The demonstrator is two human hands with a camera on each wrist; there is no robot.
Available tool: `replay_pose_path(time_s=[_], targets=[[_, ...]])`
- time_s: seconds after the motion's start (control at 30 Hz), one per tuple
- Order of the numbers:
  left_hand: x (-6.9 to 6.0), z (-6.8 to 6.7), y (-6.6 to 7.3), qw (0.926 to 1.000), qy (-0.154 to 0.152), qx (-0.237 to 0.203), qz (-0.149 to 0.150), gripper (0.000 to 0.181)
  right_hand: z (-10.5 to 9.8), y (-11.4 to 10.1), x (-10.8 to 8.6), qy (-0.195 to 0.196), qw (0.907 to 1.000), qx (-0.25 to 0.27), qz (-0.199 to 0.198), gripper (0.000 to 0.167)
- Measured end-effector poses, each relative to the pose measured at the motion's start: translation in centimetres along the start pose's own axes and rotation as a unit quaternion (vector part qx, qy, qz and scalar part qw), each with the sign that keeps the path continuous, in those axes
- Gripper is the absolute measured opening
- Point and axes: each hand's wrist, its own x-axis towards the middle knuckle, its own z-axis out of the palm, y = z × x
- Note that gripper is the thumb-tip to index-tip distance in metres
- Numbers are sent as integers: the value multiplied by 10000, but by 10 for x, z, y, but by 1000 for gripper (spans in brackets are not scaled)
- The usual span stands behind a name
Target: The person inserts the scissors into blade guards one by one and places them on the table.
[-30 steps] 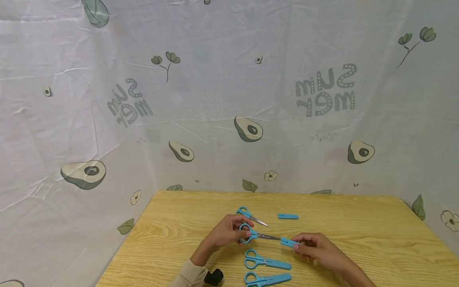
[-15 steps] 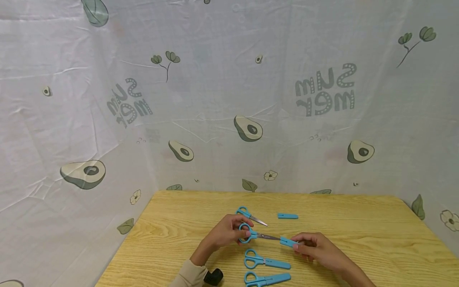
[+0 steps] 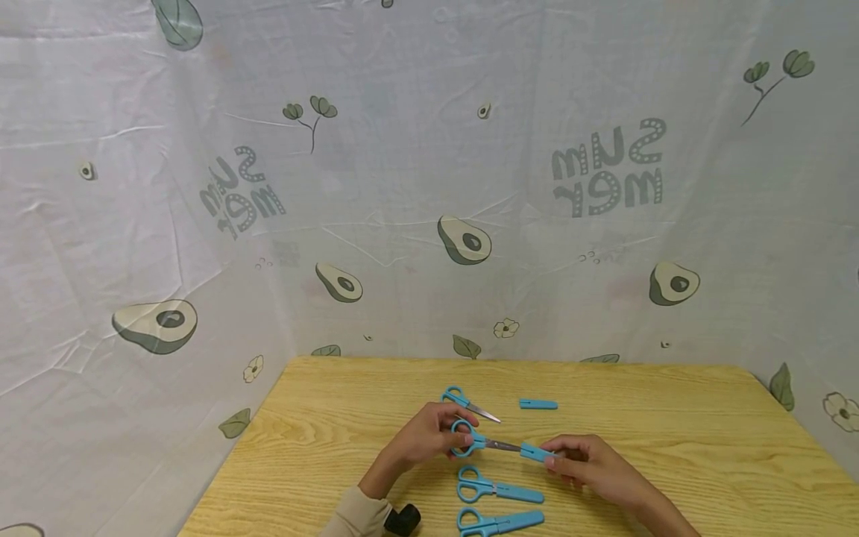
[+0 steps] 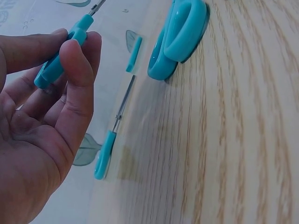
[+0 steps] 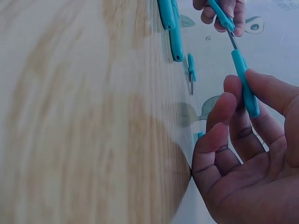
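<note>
My left hand (image 3: 423, 436) pinches the blue handle of a pair of scissors (image 3: 478, 442) above the wooden table, its blades pointing right. My right hand (image 3: 597, 464) pinches a blue blade cover (image 3: 534, 453) between thumb and fingers. The blade tips are inside the cover's mouth, and a stretch of bare metal shows between cover and handle. In the left wrist view, thumb and fingertips press the scissors handle (image 4: 58, 65) from both sides. Seen from the right wrist, the cover (image 5: 245, 84) lines up with the blades.
Behind the hands lie uncovered scissors (image 3: 472, 405) and a loose blue cover (image 3: 538, 404). Nearer the front, two covered scissors, one (image 3: 499, 489) behind the other (image 3: 501, 523), lie on the wooden table (image 3: 322, 418). A printed cloth (image 3: 403, 179) hangs along the table's back and sides.
The hands have come slightly closer: the left hand has shifted right with the scissors, the right hand a little left with the cover. Less bare blade shows now.
</note>
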Motion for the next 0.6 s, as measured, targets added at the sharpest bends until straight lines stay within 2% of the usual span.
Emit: replay_pose_path(time_s=[0.6], targets=[[3,4,1,9999,-102,-73,20,32,4,-5,5,109,9999,-73,99,41]])
